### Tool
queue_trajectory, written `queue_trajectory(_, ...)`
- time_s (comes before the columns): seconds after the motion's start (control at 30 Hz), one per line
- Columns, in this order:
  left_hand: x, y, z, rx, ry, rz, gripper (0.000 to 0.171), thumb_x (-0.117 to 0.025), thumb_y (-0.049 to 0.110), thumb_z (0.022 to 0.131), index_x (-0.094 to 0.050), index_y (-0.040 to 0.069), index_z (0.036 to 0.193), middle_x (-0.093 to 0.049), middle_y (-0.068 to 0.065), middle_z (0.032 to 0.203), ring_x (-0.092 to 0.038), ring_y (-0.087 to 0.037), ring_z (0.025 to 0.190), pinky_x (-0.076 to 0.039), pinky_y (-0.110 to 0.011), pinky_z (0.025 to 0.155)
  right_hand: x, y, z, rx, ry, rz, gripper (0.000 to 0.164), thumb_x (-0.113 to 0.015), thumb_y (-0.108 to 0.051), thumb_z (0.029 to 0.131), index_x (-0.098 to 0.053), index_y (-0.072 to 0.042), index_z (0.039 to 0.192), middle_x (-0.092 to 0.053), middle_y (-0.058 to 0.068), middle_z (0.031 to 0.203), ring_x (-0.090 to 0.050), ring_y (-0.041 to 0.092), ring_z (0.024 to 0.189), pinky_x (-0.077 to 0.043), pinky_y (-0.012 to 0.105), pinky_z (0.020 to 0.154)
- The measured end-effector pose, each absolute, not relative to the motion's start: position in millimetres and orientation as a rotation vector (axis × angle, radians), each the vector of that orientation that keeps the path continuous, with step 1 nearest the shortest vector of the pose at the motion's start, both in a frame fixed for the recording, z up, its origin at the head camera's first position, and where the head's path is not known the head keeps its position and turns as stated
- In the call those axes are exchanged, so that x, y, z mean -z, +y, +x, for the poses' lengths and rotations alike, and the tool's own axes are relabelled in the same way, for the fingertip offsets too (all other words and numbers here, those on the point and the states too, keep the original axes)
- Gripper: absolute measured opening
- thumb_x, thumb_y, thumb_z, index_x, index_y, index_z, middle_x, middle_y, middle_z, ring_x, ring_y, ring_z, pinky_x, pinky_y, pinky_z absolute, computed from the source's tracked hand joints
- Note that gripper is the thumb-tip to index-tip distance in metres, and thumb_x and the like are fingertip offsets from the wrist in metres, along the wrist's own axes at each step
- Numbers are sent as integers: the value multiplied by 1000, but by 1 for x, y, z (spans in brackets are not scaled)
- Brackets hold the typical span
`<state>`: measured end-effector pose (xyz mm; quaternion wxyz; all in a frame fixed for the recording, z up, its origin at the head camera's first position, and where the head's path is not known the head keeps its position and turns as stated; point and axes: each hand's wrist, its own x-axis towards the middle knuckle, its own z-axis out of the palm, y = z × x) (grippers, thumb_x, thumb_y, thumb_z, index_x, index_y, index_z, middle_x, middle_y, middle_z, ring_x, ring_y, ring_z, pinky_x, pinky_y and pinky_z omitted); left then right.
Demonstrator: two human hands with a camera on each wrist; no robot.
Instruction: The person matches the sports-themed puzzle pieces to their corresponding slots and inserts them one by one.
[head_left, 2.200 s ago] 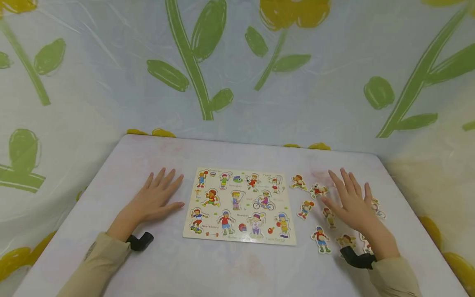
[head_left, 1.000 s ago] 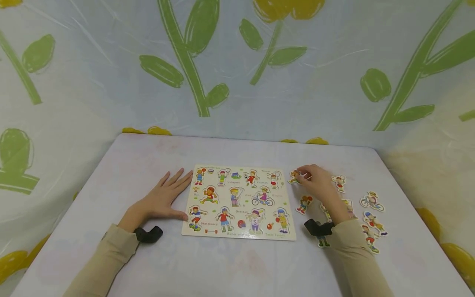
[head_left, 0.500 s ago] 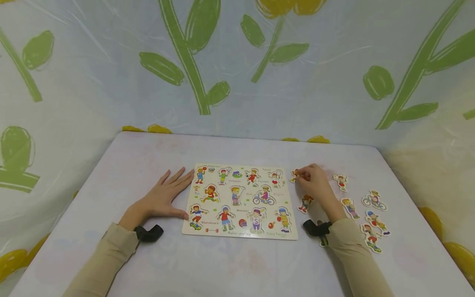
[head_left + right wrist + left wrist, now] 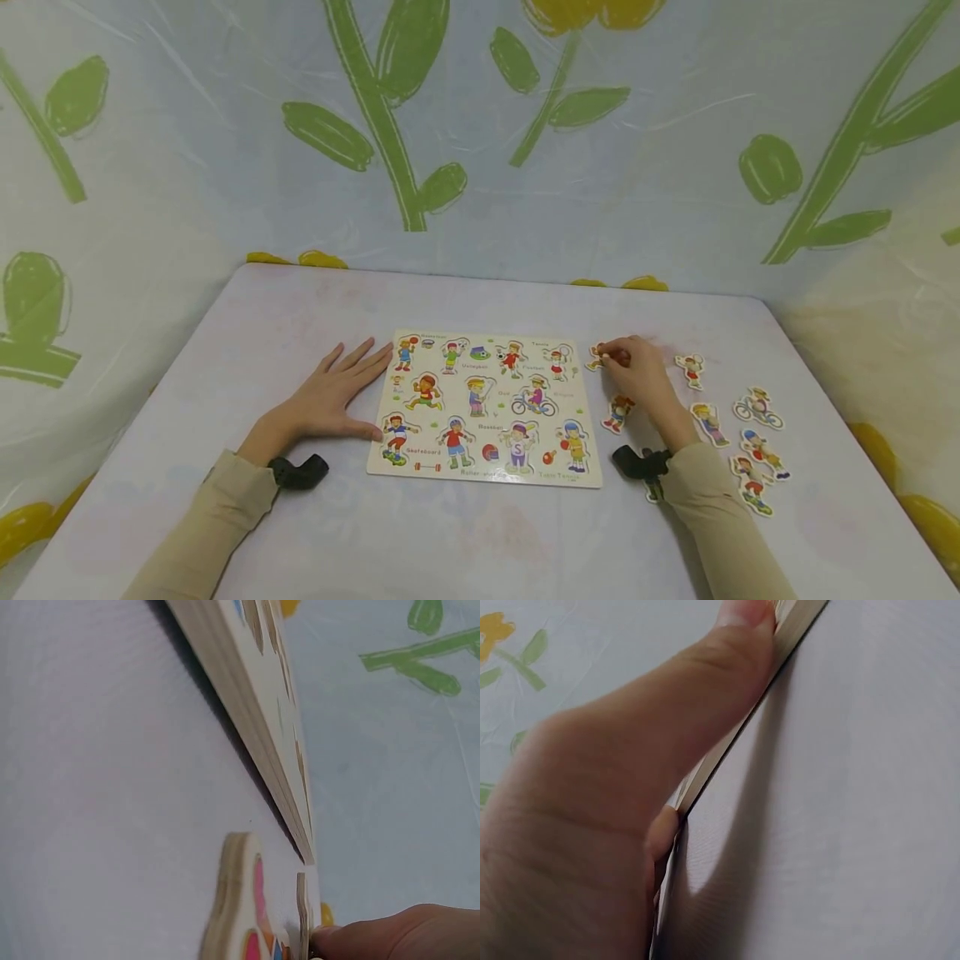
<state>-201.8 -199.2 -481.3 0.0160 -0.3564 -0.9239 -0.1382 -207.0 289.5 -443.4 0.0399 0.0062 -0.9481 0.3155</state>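
A wooden picture puzzle board (image 4: 453,396) with printed children playing sports lies flat on the table. My left hand (image 4: 326,396) rests at its left side, fingers spread straight, and in the left wrist view the thumb (image 4: 735,652) lies against the board's edge. At the right, my right hand (image 4: 641,375) pinches a runner puzzle piece (image 4: 593,360) between thumb and fingertips, just beyond the board's upper right corner. Those fingers cover part of the piece. Close below the hand lies a basketball player piece (image 4: 618,414), whose thick edge also appears in the right wrist view.
Right of my right hand lie a tennis piece (image 4: 691,372), a golfer piece (image 4: 708,423), a bicycle piece (image 4: 759,407), a table tennis piece (image 4: 767,456) and a skateboarder piece (image 4: 752,483). Another piece (image 4: 653,488) is partly hidden under the right wrist's black mount (image 4: 641,461).
Since 2.2 s ago my right hand has moved left from over the pieces and taken hold of the runner piece. My left hand has slid right to the board's edge. The last half second shows little movement.
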Motion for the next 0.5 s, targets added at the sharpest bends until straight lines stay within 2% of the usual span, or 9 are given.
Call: queue_trajectory(0.5, 483, -199, -204, 401, -2894, -1097, 120, -59, 85, 70, -20, 15, 160, -18, 1, 165, -9, -29, 152, -3, -60, 118, 440, 288, -205, -918, -2872, 22, 20, -62, -5, 96, -70, 5, 111, -60, 19, 105, -53, 29, 88, -47, 37, 72)
